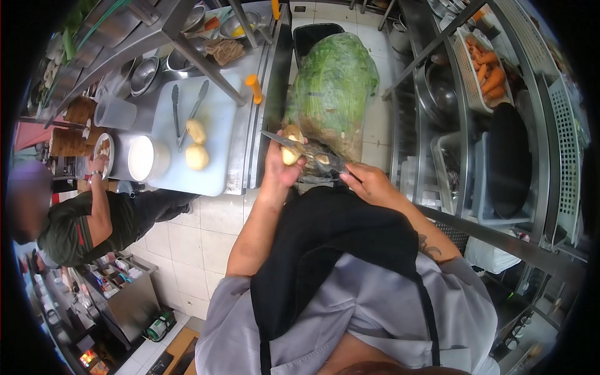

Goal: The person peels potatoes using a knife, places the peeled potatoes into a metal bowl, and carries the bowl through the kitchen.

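My left hand (282,167) is closed around a partly peeled potato (290,155), with brown skin still on its upper part. My right hand (374,185) grips the handle of a knife (312,150), whose long blade lies across the potato and points left. Below the blade, peelings (323,160) lie in a dark bag-lined container. To the left, two potatoes, a peeled one (197,157) and another pale one (195,130), rest on a white cutting board (215,165). Metal tongs (176,117) lie spread open beside them.
A large plastic bag of leafy greens (334,81) stands ahead of my hands. On the left counter are a white tub (148,158), a clear container (116,113) and metal bowls. A co-worker (87,219) holds a plate at far left. Right, a metal rack holds a carrot basket (478,94).
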{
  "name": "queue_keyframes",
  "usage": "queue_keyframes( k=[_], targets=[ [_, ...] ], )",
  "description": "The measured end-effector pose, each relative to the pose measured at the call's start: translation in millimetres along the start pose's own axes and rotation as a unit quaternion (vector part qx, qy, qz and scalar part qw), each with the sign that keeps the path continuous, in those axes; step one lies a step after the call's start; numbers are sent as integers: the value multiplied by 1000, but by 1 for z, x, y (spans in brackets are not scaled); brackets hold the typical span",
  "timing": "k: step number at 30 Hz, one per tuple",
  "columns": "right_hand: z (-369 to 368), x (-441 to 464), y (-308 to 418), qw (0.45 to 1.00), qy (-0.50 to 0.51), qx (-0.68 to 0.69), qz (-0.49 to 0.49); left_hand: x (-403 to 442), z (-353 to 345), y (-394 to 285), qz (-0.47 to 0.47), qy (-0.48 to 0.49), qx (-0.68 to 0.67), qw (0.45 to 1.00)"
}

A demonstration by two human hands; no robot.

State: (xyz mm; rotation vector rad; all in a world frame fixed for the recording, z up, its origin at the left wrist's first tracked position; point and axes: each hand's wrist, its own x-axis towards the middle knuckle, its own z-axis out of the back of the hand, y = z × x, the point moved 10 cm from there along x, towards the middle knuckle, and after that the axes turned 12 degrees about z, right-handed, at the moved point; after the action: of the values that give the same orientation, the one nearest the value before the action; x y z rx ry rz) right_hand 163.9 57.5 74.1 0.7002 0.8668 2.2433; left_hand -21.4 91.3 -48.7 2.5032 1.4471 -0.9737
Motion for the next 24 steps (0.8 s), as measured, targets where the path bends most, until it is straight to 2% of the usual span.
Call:
queue_keyframes(
  k=[6, 9, 12, 15, 17, 20, 24],
  targets=[
    [-2, 5, 0, 1000, 0, -10, -26, -6, 0, 9, 13, -50, 21, 998],
    [-2, 17, 2, 999, -50, -5, 12, -9, 1, 20, 25, -48, 54, 997],
    [-15, 26, -24, 998, -6, 30, -59, -12, -6, 27, 37, -32, 99, 994],
    [-21, 24, -45, 980, 15, 134, -144, -15, -8, 28, 37, -25, 111, 993],
    [-18, 25, -34, 983, 18, 140, -119, -14, -1, 18, 21, -47, 79, 995],
    [-13, 16, -24, 988, 29, 120, -92, -11, 0, 4, -11, 5, 78, 997],
    [-9, 16, -21, 989, 29, 117, -87, -15, 1, 7, -10, -10, 112, 994]
  ],
)
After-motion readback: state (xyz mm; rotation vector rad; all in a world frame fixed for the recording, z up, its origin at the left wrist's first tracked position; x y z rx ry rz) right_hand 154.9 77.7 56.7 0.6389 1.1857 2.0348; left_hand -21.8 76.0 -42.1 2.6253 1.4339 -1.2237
